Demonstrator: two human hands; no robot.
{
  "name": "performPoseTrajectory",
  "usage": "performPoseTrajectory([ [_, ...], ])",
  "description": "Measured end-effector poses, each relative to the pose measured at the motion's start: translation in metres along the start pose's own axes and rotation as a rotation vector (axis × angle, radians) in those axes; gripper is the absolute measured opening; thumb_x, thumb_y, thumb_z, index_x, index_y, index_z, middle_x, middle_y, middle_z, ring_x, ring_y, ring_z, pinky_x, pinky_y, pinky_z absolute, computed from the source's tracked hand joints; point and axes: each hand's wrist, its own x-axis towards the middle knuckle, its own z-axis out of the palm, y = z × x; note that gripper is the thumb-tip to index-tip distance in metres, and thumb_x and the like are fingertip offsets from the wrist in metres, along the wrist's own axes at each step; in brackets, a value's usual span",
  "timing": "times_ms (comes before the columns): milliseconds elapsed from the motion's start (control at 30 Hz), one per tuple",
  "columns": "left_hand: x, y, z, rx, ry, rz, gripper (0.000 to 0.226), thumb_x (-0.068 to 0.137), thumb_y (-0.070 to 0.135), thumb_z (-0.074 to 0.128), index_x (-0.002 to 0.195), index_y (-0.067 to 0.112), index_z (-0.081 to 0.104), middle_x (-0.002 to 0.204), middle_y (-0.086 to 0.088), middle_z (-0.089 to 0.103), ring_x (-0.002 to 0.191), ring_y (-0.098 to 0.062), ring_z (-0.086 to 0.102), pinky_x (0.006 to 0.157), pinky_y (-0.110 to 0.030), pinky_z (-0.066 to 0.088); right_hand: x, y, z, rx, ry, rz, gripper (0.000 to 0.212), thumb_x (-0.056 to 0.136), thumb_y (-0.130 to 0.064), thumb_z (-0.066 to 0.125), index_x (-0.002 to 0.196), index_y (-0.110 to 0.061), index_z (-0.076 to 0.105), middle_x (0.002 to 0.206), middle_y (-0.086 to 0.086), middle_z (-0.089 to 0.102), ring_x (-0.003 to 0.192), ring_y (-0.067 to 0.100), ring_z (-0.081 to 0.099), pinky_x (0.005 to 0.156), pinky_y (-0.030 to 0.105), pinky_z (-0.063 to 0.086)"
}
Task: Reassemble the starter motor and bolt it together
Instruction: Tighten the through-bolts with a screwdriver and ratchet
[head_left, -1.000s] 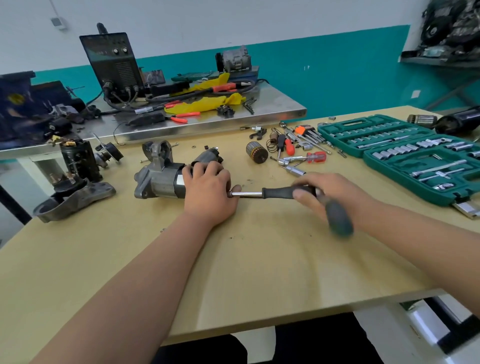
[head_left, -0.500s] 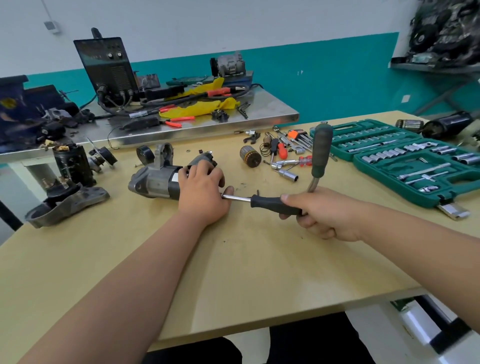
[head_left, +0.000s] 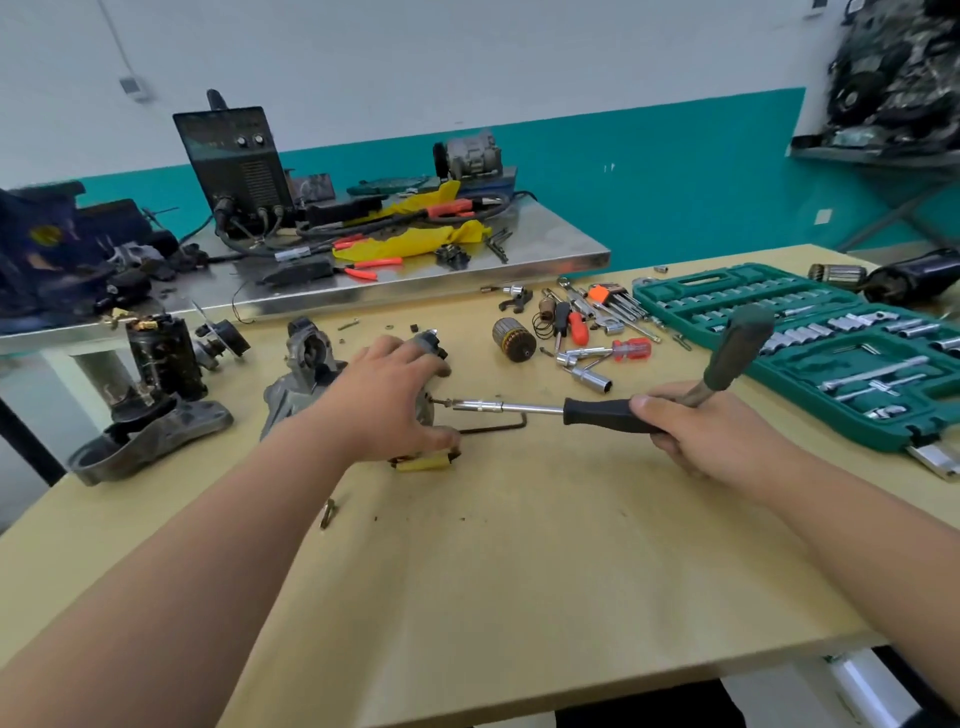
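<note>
The grey starter motor (head_left: 306, 371) lies on its side on the wooden table (head_left: 519, 545). My left hand (head_left: 387, 402) is curled over its rear end and holds it down. A black-handled nut driver (head_left: 597, 413) with a chrome shaft points left, its tip at a bolt on the motor's end face. My right hand (head_left: 711, 434) grips that handle together with a second grey-handled tool (head_left: 737, 345) that sticks up and to the right. A bent hex key (head_left: 493, 427) lies under the chrome shaft. A yellow part (head_left: 423, 462) shows below my left hand.
A second dismantled starter (head_left: 156, 384) stands at the left. An armature (head_left: 514, 339), screwdrivers and sockets (head_left: 592, 332) lie behind the driver. An open green socket set (head_left: 810, 343) fills the right. A steel bench (head_left: 415, 270) with a welder stands behind. A small loose part (head_left: 327, 513) lies near my left forearm.
My left hand has spread and shifted on the motor's rear end. The driver's tip now shows at the bolt, a hex key and a yellow part have come into view, and the grey handle leans right.
</note>
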Motion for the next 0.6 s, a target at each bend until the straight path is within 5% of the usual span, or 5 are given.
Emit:
performPoseTrajectory([
  [67,0.008,0.005,0.008,-0.041,-0.091,-0.034,0.074,0.077,0.069,0.063,0.14,0.034,0.045,0.135,0.007,0.052,0.124,-0.019,0.043,0.102,-0.035,0.037,0.002,-0.004,0.004,-0.009,0.013,-0.001,0.025,0.097,-0.037,0.051,0.09,-0.026,0.072,0.051,-0.004,0.043,0.042,0.011,0.033,0.05,0.027,0.028],
  [200,0.01,0.008,0.021,-0.046,0.076,-0.084,0.047,0.082,0.064,0.06,0.12,0.036,0.062,0.101,0.013,0.057,0.093,-0.011,0.045,0.078,-0.029,0.036,0.005,-0.005,0.009,-0.021,0.028,0.018,0.026,0.096,-0.037,0.05,0.087,-0.025,0.071,0.051,-0.004,0.042,0.039,0.008,0.033,0.051,0.027,0.028],
  [467,-0.014,0.013,0.039,-0.171,0.322,-0.162,0.043,0.086,0.055,0.06,0.121,0.03,0.064,0.113,0.011,0.062,0.109,-0.016,0.051,0.104,-0.037,0.031,0.007,-0.003,0.014,-0.007,-0.009,0.012,0.025,0.098,-0.038,0.049,0.089,-0.031,0.072,0.051,-0.005,0.043,0.039,0.006,0.035,0.052,0.028,0.03],
  [600,-0.012,0.008,0.029,-0.192,0.289,-0.145,0.044,0.087,0.057,0.057,0.121,0.03,0.062,0.109,0.009,0.063,0.098,-0.014,0.049,0.092,-0.035,0.041,0.008,-0.002,0.011,-0.077,-0.085,-0.023,0.025,0.099,-0.038,0.047,0.091,-0.033,0.07,0.055,-0.006,0.047,0.043,0.008,0.039,0.054,0.027,0.034],
])
